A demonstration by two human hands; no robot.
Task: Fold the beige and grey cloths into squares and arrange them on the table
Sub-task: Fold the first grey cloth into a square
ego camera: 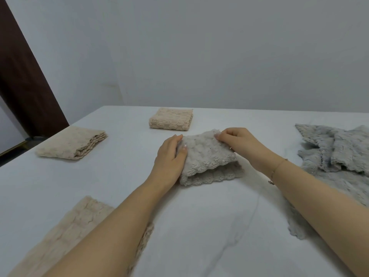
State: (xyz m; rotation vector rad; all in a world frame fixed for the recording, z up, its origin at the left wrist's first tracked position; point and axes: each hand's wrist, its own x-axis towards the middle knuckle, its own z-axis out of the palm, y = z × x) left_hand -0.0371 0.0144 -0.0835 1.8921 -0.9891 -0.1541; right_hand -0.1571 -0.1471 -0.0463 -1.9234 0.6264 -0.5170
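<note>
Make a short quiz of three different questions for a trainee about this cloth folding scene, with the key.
1. True or false: both hands touch the grey cloth in the middle.
2. How many folded beige cloths lie far on the table? A one, B two, C four.
3. On which side is the grey pile?

Key:
1. True: left hand, right hand.
2. B: one, another.
3. Right.

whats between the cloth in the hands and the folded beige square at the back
Nothing: the head view shows only bare white table between the grey cloth and the far beige square.
</note>
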